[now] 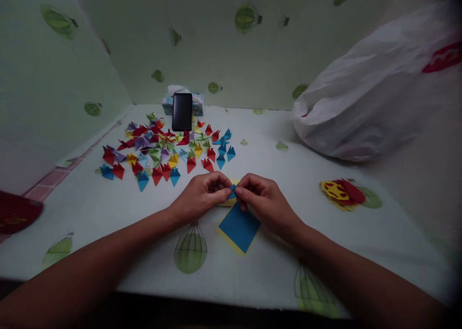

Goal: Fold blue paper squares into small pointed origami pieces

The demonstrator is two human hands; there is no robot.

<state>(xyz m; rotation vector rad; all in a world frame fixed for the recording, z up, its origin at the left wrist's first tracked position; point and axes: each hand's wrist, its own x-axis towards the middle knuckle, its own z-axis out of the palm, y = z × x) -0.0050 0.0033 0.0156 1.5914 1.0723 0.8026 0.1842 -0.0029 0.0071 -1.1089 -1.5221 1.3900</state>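
Between my two hands is a small folded piece of blue paper (233, 189), pinched by thumb and fingertips from both sides. My left hand (205, 194) is closed on its left edge, and my right hand (265, 199) on its right edge. Most of the folded paper is hidden by my fingers. Just below them lies a square blue sheet (241, 228) on top of yellow paper (225, 234) that shows along its lower left edges. More yellow paper shows behind my fingertips.
Many small folded paper figures (155, 151) in several colours spread over the table's left. Behind them a dark phone (182, 111) leans on a tissue box (198, 105). Red and yellow paper cutouts (341, 193) lie right, below a big white plastic bag (361, 93). Something red (18, 213) is at far left.
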